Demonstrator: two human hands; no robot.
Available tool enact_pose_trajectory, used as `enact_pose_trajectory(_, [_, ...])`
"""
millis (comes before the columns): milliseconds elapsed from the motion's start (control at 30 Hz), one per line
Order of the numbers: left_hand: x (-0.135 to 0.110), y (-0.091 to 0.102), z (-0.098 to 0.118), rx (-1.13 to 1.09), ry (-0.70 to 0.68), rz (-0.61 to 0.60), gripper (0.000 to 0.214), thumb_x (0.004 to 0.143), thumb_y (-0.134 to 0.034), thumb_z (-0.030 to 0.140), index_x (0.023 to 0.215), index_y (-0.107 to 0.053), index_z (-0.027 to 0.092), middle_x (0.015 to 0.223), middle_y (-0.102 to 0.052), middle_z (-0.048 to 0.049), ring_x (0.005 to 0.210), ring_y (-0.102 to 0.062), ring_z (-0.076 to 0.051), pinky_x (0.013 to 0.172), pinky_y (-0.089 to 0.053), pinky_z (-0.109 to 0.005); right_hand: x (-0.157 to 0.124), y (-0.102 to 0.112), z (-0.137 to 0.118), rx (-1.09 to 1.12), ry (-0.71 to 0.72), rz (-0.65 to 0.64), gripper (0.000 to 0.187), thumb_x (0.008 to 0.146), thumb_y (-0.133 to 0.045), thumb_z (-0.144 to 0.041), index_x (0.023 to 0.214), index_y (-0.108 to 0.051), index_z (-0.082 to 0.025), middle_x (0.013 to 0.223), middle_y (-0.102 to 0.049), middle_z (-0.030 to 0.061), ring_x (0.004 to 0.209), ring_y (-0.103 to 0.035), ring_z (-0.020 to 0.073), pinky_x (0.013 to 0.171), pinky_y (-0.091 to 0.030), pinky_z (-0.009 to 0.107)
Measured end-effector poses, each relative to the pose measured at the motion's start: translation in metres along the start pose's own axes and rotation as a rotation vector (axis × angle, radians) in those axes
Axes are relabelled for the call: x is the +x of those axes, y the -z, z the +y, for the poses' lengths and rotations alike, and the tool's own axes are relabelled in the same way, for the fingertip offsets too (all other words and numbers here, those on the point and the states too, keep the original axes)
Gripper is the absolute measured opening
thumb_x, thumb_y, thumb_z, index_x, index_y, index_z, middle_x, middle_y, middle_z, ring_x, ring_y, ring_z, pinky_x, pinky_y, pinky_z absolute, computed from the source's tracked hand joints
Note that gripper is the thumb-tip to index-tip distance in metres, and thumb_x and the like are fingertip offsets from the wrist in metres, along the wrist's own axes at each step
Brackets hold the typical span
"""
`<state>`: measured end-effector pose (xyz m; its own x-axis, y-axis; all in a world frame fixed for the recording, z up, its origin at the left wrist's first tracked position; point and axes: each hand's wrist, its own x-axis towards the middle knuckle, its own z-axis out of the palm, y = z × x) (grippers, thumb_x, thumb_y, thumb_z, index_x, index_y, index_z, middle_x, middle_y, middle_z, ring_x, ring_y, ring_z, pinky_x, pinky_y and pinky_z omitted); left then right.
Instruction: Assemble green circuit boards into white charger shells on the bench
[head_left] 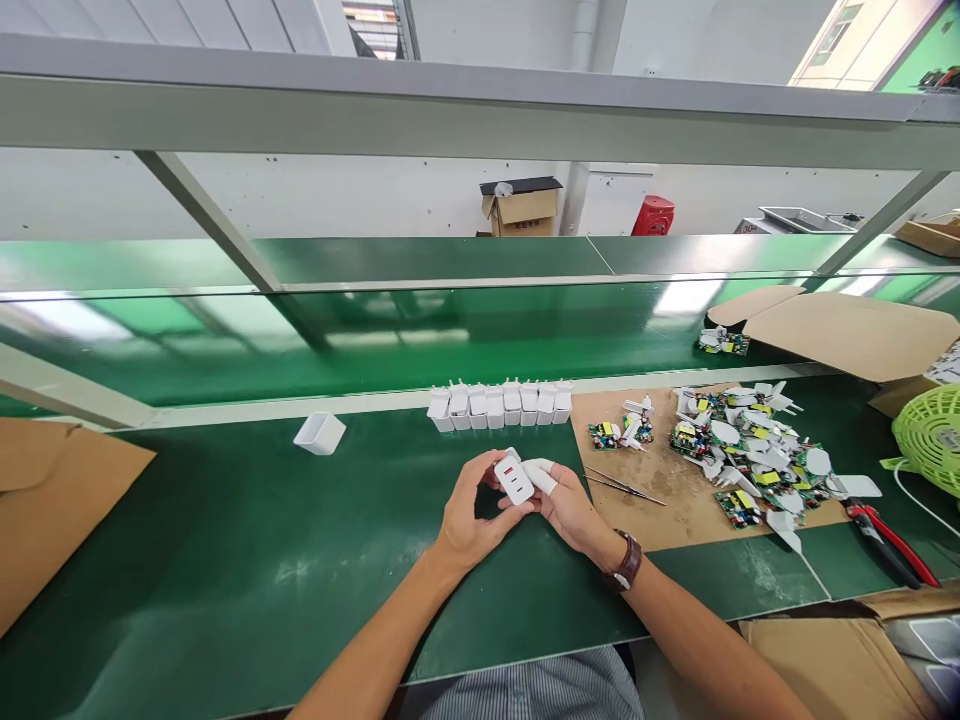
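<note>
A white charger housing (514,480) with outlet slots and a small red port on its face is held between both hands, above the green bench. My left hand (474,515) grips it from the left, thumb below and fingers behind. From the right, my right hand (568,505) holds the same housing; white covers wrap its fingertips, and a brown watch is on that wrist. Just beyond the hands stands a row of several white housings (495,405). Farther left, a single hollow white shell (320,433) lies on its side.
Circuit boards with white parts (757,450) are heaped on a cardboard sheet (607,515) to the right, with tweezers (626,487) nearby. Red-handled pliers (892,545) and a green fan (930,440) are far right. Cardboard (60,490) lies left. A shelf beam (480,115) crosses overhead.
</note>
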<state>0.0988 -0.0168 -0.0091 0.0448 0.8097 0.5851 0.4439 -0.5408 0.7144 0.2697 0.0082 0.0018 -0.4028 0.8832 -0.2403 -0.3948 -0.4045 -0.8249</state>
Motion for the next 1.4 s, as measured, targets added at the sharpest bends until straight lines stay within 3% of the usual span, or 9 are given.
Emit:
enact_pose_trajectory(500, [0.002,0.002,-0.006,0.023,-0.055,0.09,0.068,0.087,-0.074,0.053,0.144,-0.049,0.024,0.112,-0.071,-0.0098,0.082,-0.067,-0.019,0.072,-0.059,-0.034,-0.006,-0.008,0.001,0.019,-0.08,-0.081,0.042,0.084,-0.079,-0.055,0.099,-0.07,-0.016,0.087,-0.075,0.0089,0.09,-0.074,0.0277,0.081,-0.063,0.046])
enact_pose_trajectory(867, [0.0,0.004,-0.008,0.07,-0.042,0.075,0.069,0.088,-0.07,0.06,0.143,-0.049,0.023,0.111,-0.07,-0.0105,0.084,-0.068,-0.021,0.075,-0.06,-0.037,-0.005,-0.008,0.004,-0.006,-0.07,-0.071,0.046,0.083,-0.077,-0.06,0.099,-0.069,-0.018,0.088,-0.074,0.0083,0.089,-0.073,0.0274,0.079,-0.063,0.047])
enact_pose_trajectory(933, [0.002,0.005,-0.006,0.069,-0.038,0.045,0.077,0.085,-0.071,0.063,0.146,-0.046,0.024,0.119,-0.069,-0.0128,0.096,-0.069,-0.025,0.082,-0.059,-0.04,-0.003,-0.006,0.003,-0.063,0.019,-0.008,0.042,0.084,-0.077,-0.057,0.102,-0.069,-0.021,0.093,-0.074,0.0072,0.09,-0.072,0.0267,0.083,-0.062,0.047])
enact_pose_trajectory(1000, [0.003,0.006,-0.005,0.074,-0.019,-0.002,0.087,0.082,-0.07,0.069,0.15,-0.041,0.024,0.129,-0.066,-0.0156,0.113,-0.066,-0.03,0.094,-0.057,-0.046,-0.002,-0.002,0.001,-0.218,0.203,0.109,0.036,0.083,-0.079,-0.052,0.102,-0.069,-0.023,0.102,-0.074,0.0073,0.094,-0.07,0.0262,0.088,-0.06,0.046])
enact_pose_trajectory(1067, [0.004,0.006,-0.004,0.09,0.021,-0.064,0.09,0.082,-0.067,0.071,0.154,-0.038,0.025,0.139,-0.061,-0.0172,0.126,-0.059,-0.034,0.103,-0.052,-0.052,-0.001,0.004,-0.001,-0.485,0.431,0.192,0.026,0.086,-0.077,-0.044,0.102,-0.071,-0.025,0.113,-0.072,0.0085,0.103,-0.068,0.0268,0.094,-0.058,0.046])
enact_pose_trajectory(1133, [0.004,0.005,-0.006,0.107,0.061,-0.128,0.088,0.086,-0.062,0.072,0.155,-0.037,0.025,0.145,-0.058,-0.0175,0.133,-0.055,-0.035,0.108,-0.048,-0.054,-0.001,0.01,-0.003,-0.77,0.608,0.176,0.018,0.09,-0.071,-0.036,0.105,-0.073,-0.027,0.117,-0.07,0.0094,0.109,-0.065,0.0276,0.099,-0.055,0.048])
enact_pose_trajectory(1233, [0.002,0.004,-0.011,0.131,0.114,-0.206,0.078,0.092,-0.055,0.069,0.154,-0.04,0.024,0.149,-0.055,-0.0178,0.14,-0.05,-0.036,0.111,-0.044,-0.056,-0.003,0.014,-0.006,-1.013,0.704,0.087,0.024,0.095,-0.063,-0.026,0.117,-0.073,-0.028,0.117,-0.071,0.0101,0.111,-0.064,0.0279,0.099,-0.054,0.05])
enact_pose_trajectory(1333, [0.0,0.005,-0.015,0.122,0.184,-0.218,0.07,0.098,-0.052,0.062,0.156,-0.04,0.025,0.152,-0.053,-0.0165,0.142,-0.048,-0.035,0.111,-0.044,-0.055,-0.005,0.013,-0.008,-1.047,0.745,0.077,0.027,0.097,-0.061,-0.024,0.122,-0.072,-0.029,0.118,-0.072,0.0103,0.11,-0.066,0.0278,0.097,-0.056,0.05])
enact_pose_trajectory(1400, [-0.002,0.006,-0.016,0.073,0.207,-0.195,0.073,0.099,-0.051,0.06,0.16,-0.031,0.027,0.153,-0.053,-0.0154,0.14,-0.051,-0.033,0.11,-0.046,-0.053,-0.006,0.011,-0.009,-1.024,0.771,0.092,0.026,0.098,-0.061,-0.024,0.121,-0.072,-0.031,0.118,-0.072,0.0099,0.11,-0.066,0.0277,0.097,-0.056,0.05])
